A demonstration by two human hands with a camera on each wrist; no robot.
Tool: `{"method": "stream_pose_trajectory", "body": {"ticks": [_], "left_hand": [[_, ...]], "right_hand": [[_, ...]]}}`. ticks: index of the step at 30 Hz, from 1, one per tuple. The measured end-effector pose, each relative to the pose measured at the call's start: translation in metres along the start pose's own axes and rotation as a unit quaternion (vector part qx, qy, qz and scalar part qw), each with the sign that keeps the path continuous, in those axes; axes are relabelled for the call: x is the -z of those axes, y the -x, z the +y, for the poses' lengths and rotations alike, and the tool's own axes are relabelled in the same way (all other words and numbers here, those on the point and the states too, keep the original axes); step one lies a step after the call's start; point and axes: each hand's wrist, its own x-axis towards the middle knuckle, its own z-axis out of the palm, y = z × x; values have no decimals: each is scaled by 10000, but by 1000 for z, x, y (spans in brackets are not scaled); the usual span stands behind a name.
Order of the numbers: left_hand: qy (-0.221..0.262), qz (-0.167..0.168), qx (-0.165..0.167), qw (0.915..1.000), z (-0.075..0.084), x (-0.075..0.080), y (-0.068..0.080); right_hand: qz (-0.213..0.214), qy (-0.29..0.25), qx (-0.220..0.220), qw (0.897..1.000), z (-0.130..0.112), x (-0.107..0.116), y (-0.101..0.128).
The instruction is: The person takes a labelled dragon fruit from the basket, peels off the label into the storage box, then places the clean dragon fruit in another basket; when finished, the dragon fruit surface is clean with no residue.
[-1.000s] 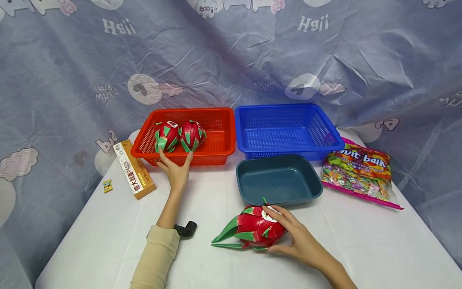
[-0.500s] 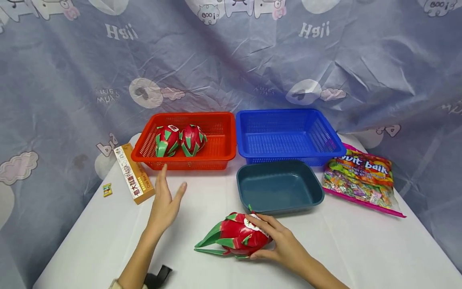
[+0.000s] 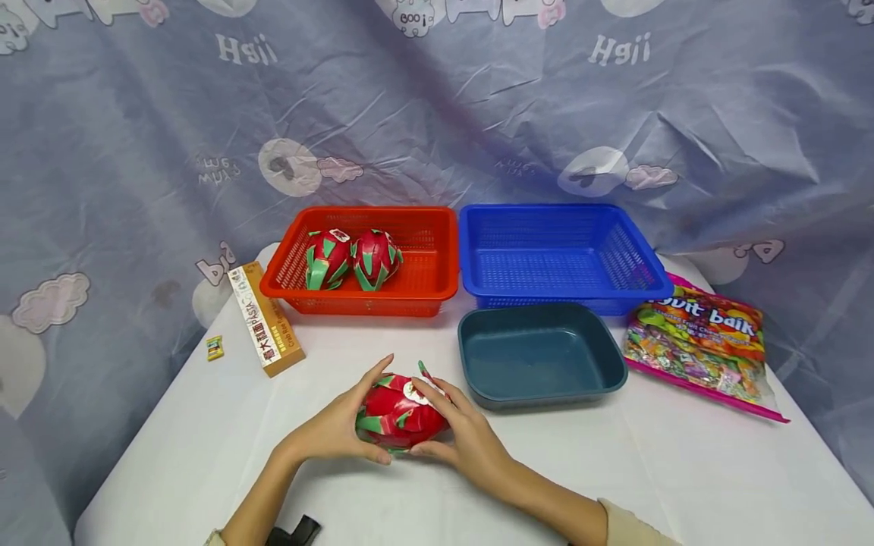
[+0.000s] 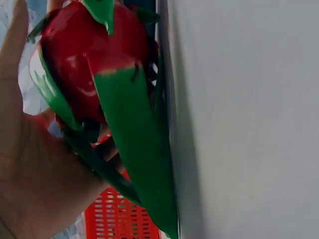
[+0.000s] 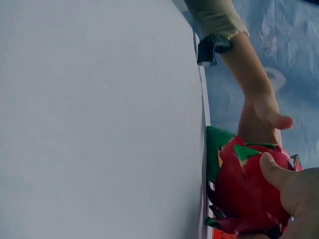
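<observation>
Between two hands [image 3: 333, 428] [image 3: 473, 441] lies a dragon fruit [image 3: 398, 417] (red, green-scaled).

Dragon fruit [image 3: 396, 421] partly hidden behind fingers [image 3: 444, 403]; yellow packet [image 3: 215, 348] print illegible

The head camera, set farthest back, looks forward and down over the white table [image 3: 683, 478], taking in the left hand [image 3: 333, 429], the right hand [image 3: 473, 441] and the patterned curtain [image 3: 437, 106] beyond. The left wrist camera sits very close, its view turned sideways, tabletop along the right; past the dragon fruit [image 4: 109, 89] shows the red basket [image 4: 117, 214]. The right wrist camera, also sideways, looks across toward the left forearm [image 5: 249, 64]. All three share the dragon fruit.
</observation>
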Motion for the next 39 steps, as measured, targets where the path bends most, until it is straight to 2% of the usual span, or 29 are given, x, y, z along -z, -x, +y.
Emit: {"method": "stream_pose_trajectory", "body": {"ticks": [4, 7, 13, 17, 24, 28, 32, 36, 39], "left_hand": [[-397, 86, 23, 9992, -16, 11, -13], [-523, 60, 58, 9986, -27, 17, -20], [-226, 1, 125, 9997, -40, 22, -27], [-54, 148, 88, 9998, -43, 22, -28], [-121, 682, -451, 9966, -47, 20, -25], [-235, 1237, -811, 9887, -40, 21, -24], [-514, 1846, -1218, 9739, -33, 25, -23], [-755, 2092, -1498, 9634, -30, 26, -22], [-837, 2169, -1657, 9584, -23, 25, -21]], "right_hand": [[10, -248, 20, 9997, 7, -7, -21], [-11, -498, 41, 9987, 11, -11, -31], [61, -620, 105, 9980, 15, -15, -38], [125, -627, 199, 9978, 17, -17, -40], [206, -411, 276, 9986, 15, -16, -43], [615, -313, 479, 9965, 9, -6, -45], [1294, -484, 641, 9883, 8, 7, -50], [1692, -1068, 320, 9793, 11, 15, -55], [1520, -1747, -94, 9728, 12, 17, -57]]}}
